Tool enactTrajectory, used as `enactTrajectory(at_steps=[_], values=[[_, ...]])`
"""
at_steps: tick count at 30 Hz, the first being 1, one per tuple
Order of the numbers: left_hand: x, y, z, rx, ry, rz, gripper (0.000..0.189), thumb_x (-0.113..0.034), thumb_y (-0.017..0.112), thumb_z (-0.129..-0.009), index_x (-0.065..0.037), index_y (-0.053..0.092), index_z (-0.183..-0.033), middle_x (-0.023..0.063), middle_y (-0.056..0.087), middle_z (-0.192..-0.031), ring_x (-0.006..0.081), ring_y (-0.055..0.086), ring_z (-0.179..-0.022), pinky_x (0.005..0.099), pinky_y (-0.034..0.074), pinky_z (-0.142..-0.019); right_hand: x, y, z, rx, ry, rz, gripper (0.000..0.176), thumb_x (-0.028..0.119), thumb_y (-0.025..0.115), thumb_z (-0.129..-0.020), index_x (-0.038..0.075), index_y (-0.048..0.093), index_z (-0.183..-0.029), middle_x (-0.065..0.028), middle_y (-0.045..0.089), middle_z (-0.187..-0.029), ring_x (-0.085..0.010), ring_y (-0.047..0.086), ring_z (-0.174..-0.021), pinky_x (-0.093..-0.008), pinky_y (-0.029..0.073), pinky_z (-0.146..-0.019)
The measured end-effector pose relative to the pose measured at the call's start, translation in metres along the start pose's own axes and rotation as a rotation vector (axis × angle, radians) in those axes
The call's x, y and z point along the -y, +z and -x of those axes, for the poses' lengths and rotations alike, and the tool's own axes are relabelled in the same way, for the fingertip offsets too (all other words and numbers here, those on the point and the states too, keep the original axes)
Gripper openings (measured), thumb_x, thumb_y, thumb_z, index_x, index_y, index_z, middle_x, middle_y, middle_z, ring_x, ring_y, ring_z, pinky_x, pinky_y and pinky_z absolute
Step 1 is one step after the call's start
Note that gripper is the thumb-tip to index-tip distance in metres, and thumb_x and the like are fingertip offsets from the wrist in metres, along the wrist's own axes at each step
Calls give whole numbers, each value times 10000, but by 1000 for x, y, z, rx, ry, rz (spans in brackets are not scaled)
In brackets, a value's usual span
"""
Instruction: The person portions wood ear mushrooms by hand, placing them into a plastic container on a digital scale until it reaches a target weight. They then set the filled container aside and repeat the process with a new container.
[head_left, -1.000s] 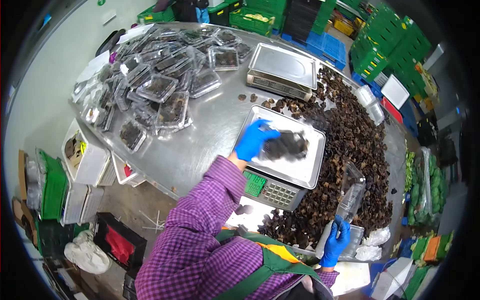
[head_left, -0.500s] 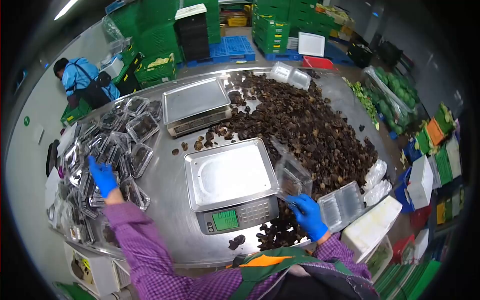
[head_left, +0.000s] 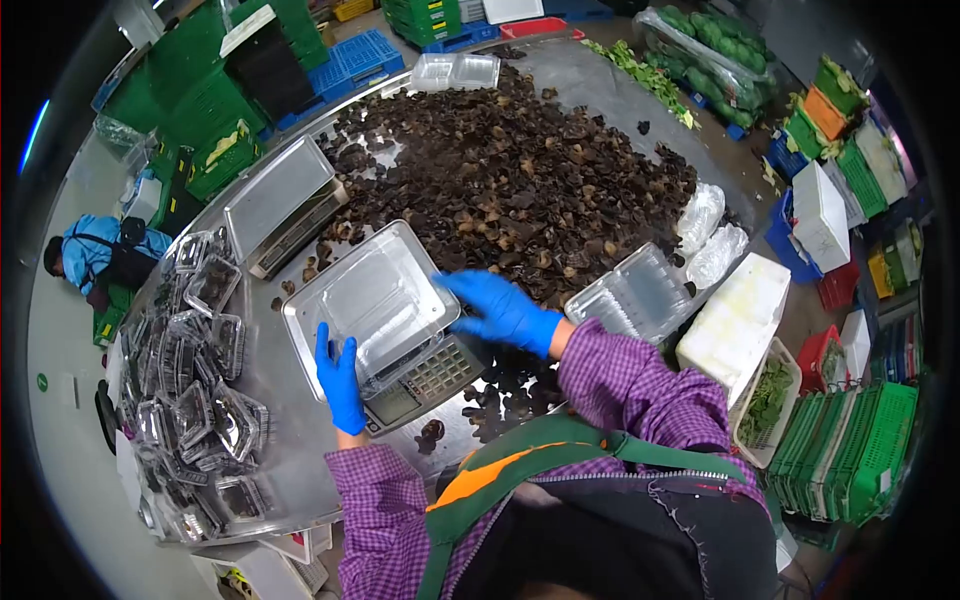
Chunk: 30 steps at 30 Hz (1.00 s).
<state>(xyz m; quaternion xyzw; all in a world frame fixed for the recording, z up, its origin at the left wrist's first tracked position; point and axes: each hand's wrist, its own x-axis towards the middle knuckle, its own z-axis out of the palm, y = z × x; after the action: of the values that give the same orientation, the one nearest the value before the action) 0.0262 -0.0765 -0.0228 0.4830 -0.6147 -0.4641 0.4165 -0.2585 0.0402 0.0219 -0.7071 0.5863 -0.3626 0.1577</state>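
A clear plastic container [head_left: 385, 310] lies over the steel pan of the front scale [head_left: 305, 318]. My left hand [head_left: 342, 388], in a blue glove, is at the container's near left side, thumb and fingers spread. From the right, my gloved right hand [head_left: 505, 312] reaches over the scale's edge with its fingers stretched out, fingertips right by the container's side. Under the pan, the keypad [head_left: 437, 378] shows partly. Dark brown wood ear mushrooms [head_left: 540, 180] are heaped behind the scale, and some lie in front of my right sleeve.
Filled, lidded clear boxes [head_left: 190, 370] are piled at the left. A second scale [head_left: 280, 195] stands behind them. At the right are an empty clear tray [head_left: 630, 295], plastic bags [head_left: 712, 235] and a white foam box [head_left: 735, 310]. A person in blue [head_left: 110, 250] bends at the far left.
My left hand has come from the box pile to the scale. My right hand has brought the clear container from the right onto the pan. The view has turned and shifted.
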Motion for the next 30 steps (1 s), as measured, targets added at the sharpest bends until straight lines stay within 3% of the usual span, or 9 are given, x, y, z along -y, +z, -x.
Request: enactTrajectory(at_steps=[6,11,15,18,20,24,28,29,30], values=[[-21,3,23,-64,-72,-108,616,-140,635,-869,-41,367,-1414,117,374,-1449,307,365,-1311,378,284,-1086,-120,-116,15,-342,319,-80,755,298,705,-809,103,331,-1434,-172,384,-1437,-317,382,-1316,-390,312,-1085],[-25,10,31,-143,-115,-157,603,-108,624,-870,-27,369,-1410,99,384,-1445,295,379,-1291,374,302,-1065,-284,-198,41,-634,640,155,967,422,805,-671,29,331,-1416,-254,414,-1378,-360,395,-1295,-410,339,-1062],[-18,9,35,-204,-148,-184,589,-60,610,-868,-31,374,-1407,92,380,-1448,281,371,-1292,374,318,-1058,-386,-215,55,-618,1123,185,1260,710,769,-497,89,244,-1460,-335,222,-1446,-474,300,-1320,-509,311,-1068],[-19,13,39,-244,-164,-236,595,-36,607,-862,-45,375,-1410,97,372,-1451,295,376,-1288,376,345,-1042,-375,-192,11,-365,1171,259,1262,712,774,-478,99,262,-1455,-336,170,-1463,-487,270,-1330,-523,302,-1072],[-22,17,41,-270,-181,-266,592,-59,620,-868,0,369,-1401,96,389,-1444,221,430,-1249,336,329,-1057,-380,-170,-9,-256,952,384,1065,604,802,-536,95,401,-1381,-316,337,-1383,-475,388,-1250,-525,374,-1018],[-27,34,39,-305,-252,-216,589,-46,609,-870,-3,365,-1404,106,387,-1443,236,433,-1250,344,345,-1046,-366,-132,-21,-102,701,301,729,360,778,-626,22,534,-1223,-254,522,-1180,-397,551,-1064,-424,471,-917],[-14,35,33,-242,-224,-217,599,16,567,-853,-19,359,-1413,117,398,-1433,252,427,-1265,352,352,-1043,-306,-120,-37,17,704,-197,710,202,752,-646,29,516,-1293,-230,543,-1270,-346,552,-1139,-368,447,-958],[-8,32,31,-202,-166,-151,596,40,551,-845,-19,368,-1409,116,402,-1431,254,425,-1271,351,349,-1045,-291,-117,-41,-16,740,-356,564,131,726,-686,9,569,-1214,-140,633,-1144,-258,600,-1051,-334,454,-927],[-2,26,29,-160,-110,-86,595,63,535,-837,-19,376,-1405,115,405,-1429,257,422,-1276,349,346,-1046,-277,-116,-44,-14,736,-351,564,131,726,-686,9,569,-1214,-140,633,-1144,-258,600,-1051,-334,454,-927]])
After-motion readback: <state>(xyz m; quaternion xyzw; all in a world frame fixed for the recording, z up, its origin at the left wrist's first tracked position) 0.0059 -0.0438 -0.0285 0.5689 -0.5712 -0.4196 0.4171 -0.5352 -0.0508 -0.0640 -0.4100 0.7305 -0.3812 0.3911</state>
